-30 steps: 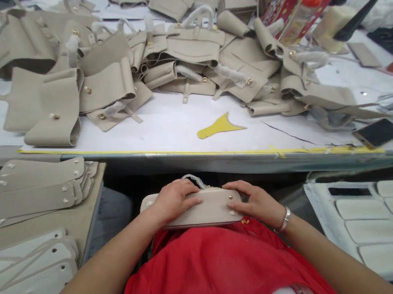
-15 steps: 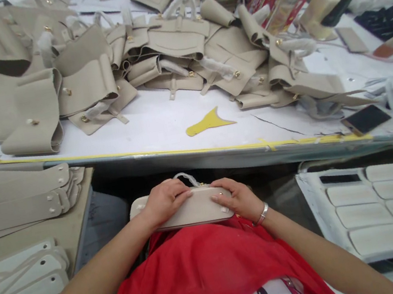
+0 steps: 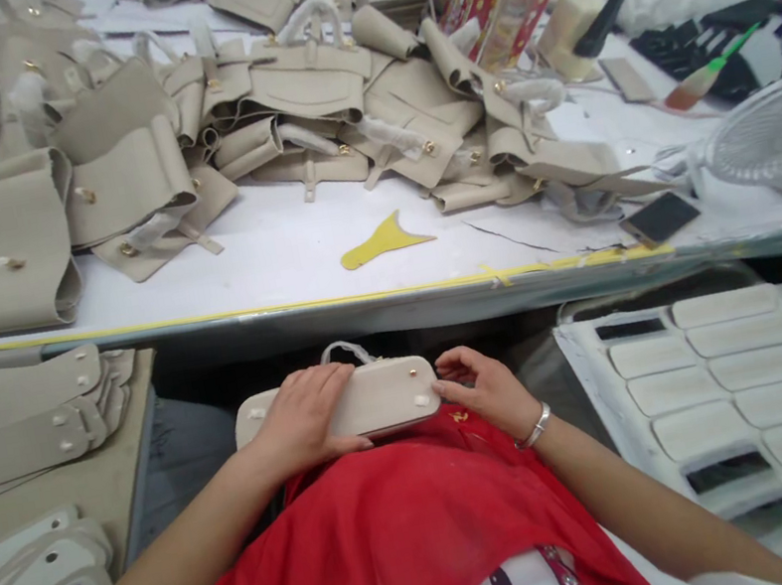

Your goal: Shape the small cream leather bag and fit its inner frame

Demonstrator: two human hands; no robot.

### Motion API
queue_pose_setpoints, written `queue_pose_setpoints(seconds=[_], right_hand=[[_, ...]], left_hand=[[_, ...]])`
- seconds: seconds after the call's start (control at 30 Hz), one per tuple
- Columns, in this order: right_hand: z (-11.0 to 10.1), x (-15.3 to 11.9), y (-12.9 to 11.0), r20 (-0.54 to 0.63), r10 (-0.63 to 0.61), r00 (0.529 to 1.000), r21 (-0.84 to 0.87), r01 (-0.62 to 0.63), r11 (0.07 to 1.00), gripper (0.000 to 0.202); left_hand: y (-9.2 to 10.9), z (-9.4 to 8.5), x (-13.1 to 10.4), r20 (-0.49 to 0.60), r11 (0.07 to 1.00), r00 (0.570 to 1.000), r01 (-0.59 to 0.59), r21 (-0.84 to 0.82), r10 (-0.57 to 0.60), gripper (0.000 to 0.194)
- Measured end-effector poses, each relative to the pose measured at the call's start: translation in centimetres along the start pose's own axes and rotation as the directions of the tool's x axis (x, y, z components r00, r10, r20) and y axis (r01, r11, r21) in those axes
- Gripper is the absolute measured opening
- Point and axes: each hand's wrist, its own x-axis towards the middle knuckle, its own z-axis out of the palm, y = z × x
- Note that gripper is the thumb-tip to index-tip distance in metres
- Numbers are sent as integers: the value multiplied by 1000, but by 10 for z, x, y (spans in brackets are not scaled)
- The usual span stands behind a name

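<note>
A beige bag (image 3: 386,396) rests against the red apron at my lap, its long rounded face turned up. Near its right end are a small metal stud and a white-wrapped one; another white-wrapped stud is at the left. A wrapped handle (image 3: 345,349) rises behind it. My left hand (image 3: 313,412) lies over the bag's left half, gripping it with fingers on top and thumb along the near edge. At the right end, my right hand (image 3: 484,389) has its fingers apart and curved, the thumb tip at the bag's edge.
Beige bag pieces (image 3: 308,80) are heaped on the white table (image 3: 265,264), with a yellow piece (image 3: 382,240), a phone (image 3: 659,218) and a fan (image 3: 780,138). Flat strips (image 3: 15,439) lie at left. A rack of pale panels (image 3: 760,369) stands at right.
My right hand has come off the bag's top to its right end and opened. My left hand has spread flatter over the bag. The view has shifted right.
</note>
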Motion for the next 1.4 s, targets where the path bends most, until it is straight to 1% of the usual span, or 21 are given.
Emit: queue_pose_setpoints(seconds=[0.07, 0.1, 0.23, 0.3, 0.33, 0.4, 0.47, 0.53, 0.6, 0.67, 0.77, 0.83, 0.93, 1.0, 1.07, 1.13, 1.23, 1.4], right_hand=[[4, -4, -5, -16, -46, 999, -55, 45, 997, 31], [7, -6, -7, -15, -90, 996, -97, 88, 991, 36], [20, -10, -12, 40, -283, 958, -292, 282, 914, 73], [29, -12, -13, 51, -344, 938, -381, 336, 861, 85], [33, -12, -13, 43, -376, 926, -427, 357, 831, 87], [41, -12, -14, 43, -459, 887, -516, 413, 750, 80], [46, -10, -15, 106, -545, 832, -574, 499, 650, 62], [49, -7, -15, 203, -600, 774, -582, 589, 561, 44], [49, -3, -14, 267, -614, 743, -568, 636, 523, 37], [49, 0, -12, 286, -604, 744, -557, 642, 528, 35], [49, 1, -12, 285, -585, 759, -550, 629, 549, 33], [49, 0, -14, 282, -595, 752, -550, 635, 542, 32], [47, 1, -20, 268, -601, 753, -580, 624, 523, 36], [46, 5, -25, 254, -581, 773, -596, 599, 535, 49], [44, 10, -29, 269, -550, 790, -584, 588, 559, 66], [43, 17, -32, 303, -531, 792, -564, 597, 570, 75], [42, 23, -34, 336, -520, 785, -547, 612, 571, 74], [43, 23, -37, 341, -506, 792, -532, 606, 592, 72]], left_hand=[[1, -1, 2, 21, 1000, 1000, 9, 8, -10, 79], [1, -2, 3, 30, 1000, 999, 13, 12, -14, 78], [3, -2, 4, 30, 999, 999, 30, 28, -31, 77], [4, -1, 2, 14, 999, 999, 35, 37, -35, 78], [5, 0, 1, 2, 999, 999, 32, 40, -32, 79], [5, 2, -2, -33, 999, 999, 4, 46, -3, 83], [5, 4, -7, -91, 996, 993, -63, 66, 69, 83], [3, 7, -12, -141, 982, 974, -162, 99, 175, 70], [3, 11, -19, -160, 965, 955, -234, 116, 250, 50], [3, 15, -24, -164, 964, 951, -249, 92, 262, 38], [4, 18, -27, -190, 977, 958, -212, 29, 213, 33], [5, 17, -27, -211, 982, 960, -187, 5, 183, 30], [5, 12, -23, -229, 994, 969, -104, -24, 95, 36], [4, 9, -20, -205, 997, 978, -57, -48, 46, 44], [2, 7, -17, -164, 997, 986, -49, -66, 38, 48], [-1, 7, -15, -144, 995, 988, -62, -80, 50, 48], [-4, 6, -14, -150, 992, 987, -79, -100, 63, 49], [-4, 7, -15, -169, 988, 983, -88, -124, 66, 47]])
